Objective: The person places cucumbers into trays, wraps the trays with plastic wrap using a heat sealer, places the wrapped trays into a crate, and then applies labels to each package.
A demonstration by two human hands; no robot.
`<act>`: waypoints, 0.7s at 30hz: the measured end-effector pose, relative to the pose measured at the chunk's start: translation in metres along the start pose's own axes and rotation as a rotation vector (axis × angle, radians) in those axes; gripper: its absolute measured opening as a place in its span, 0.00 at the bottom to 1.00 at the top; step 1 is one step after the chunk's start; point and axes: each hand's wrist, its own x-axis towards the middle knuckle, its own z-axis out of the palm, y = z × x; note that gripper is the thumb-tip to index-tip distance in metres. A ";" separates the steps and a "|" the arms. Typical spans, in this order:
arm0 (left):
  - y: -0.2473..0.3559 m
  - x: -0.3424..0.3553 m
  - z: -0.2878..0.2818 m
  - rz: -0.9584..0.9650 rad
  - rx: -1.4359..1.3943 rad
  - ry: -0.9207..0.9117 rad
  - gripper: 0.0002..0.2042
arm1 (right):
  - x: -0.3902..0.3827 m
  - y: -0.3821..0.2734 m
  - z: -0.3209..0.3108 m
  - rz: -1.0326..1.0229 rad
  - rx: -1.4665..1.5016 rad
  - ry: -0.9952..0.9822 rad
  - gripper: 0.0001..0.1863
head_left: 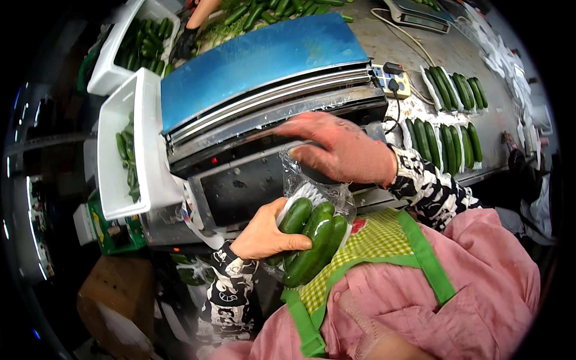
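Note:
My bare left hand (264, 234) is closed around a clear plastic bag of cucumbers (321, 234), its thumb lying across them. The cucumbers sit side by side on something white, tilted close to my apron. Loose clear film (294, 171) rises from the bag's far end toward my right hand (348, 150), which wears a reddish knit glove. That hand's fingers are stretched out, slightly blurred, with the thumb apart beside the film; no firm grip shows. Just beyond it stands a sealing machine with a blue top (264, 69), metal bars and a black front plate (240, 192).
Two white foam boxes (157, 174) with cucumbers stand at the left. Packed cucumbers (441, 90) lie in rows at the right, near a power strip (402, 87) with cords. A scale (420, 18) is at the back. Another person's black-gloved hand (183, 45) reaches in at the far left.

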 end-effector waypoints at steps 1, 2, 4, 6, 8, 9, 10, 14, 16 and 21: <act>-0.003 -0.003 0.008 0.028 -0.005 0.019 0.35 | 0.005 0.003 0.010 -0.224 0.079 0.062 0.15; 0.000 -0.006 0.015 0.050 -0.012 0.040 0.34 | -0.002 0.002 0.026 -0.217 0.272 -0.175 0.16; 0.001 -0.002 0.024 0.151 0.207 0.066 0.30 | -0.023 0.013 0.039 -0.095 0.337 -0.605 0.16; -0.020 -0.019 0.038 -0.029 -0.003 0.187 0.29 | -0.028 0.025 0.038 0.254 0.465 -0.876 0.16; -0.029 -0.030 0.041 -0.075 -0.030 0.249 0.30 | -0.053 0.034 0.037 0.044 0.701 -0.747 0.18; -0.033 -0.038 0.046 0.010 -0.079 0.300 0.30 | -0.057 0.007 0.028 0.312 0.800 -0.775 0.19; -0.035 -0.042 0.051 0.110 -0.122 0.351 0.31 | -0.052 -0.019 0.016 0.496 0.832 -0.797 0.19; -0.053 -0.065 0.041 0.197 0.074 0.426 0.31 | -0.073 -0.039 0.050 0.519 0.836 -0.623 0.19; -0.062 -0.079 0.039 0.232 -0.090 0.394 0.32 | -0.076 -0.052 0.070 0.621 0.910 -0.569 0.21; -0.121 -0.164 0.008 0.359 -0.095 0.582 0.36 | -0.048 -0.120 0.136 0.573 0.820 -0.604 0.25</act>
